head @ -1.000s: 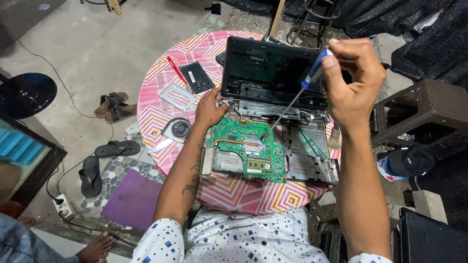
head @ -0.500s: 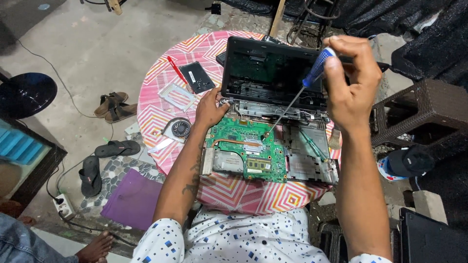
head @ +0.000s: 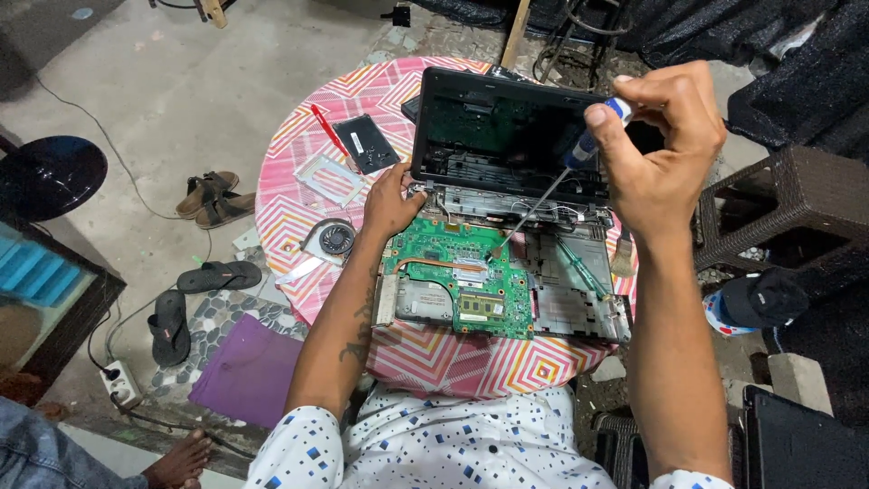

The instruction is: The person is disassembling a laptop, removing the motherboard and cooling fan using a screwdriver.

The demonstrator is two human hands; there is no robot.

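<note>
A dismantled black laptop (head: 507, 136) lies open on a round table with a pink patterned cloth (head: 299, 208). Its green motherboard (head: 471, 281) is exposed in the base. My right hand (head: 665, 145) grips a blue-handled screwdriver (head: 579, 154) whose long shaft slants down, with the tip on the motherboard near its upper middle. My left hand (head: 391, 201) rests on the upper left corner of the laptop base, by the hinge.
On the table's left lie a small fan (head: 337, 239), a metal bracket (head: 328, 177), a black flat part (head: 366, 143) and a red pen (head: 328, 127). Sandals (head: 213, 195) and a purple mat (head: 244, 371) are on the floor. A wicker stool (head: 797, 217) stands at right.
My right hand with the screwdriver has shifted slightly, fingers turning on the handle. The left hand stays on the laptop's corner.
</note>
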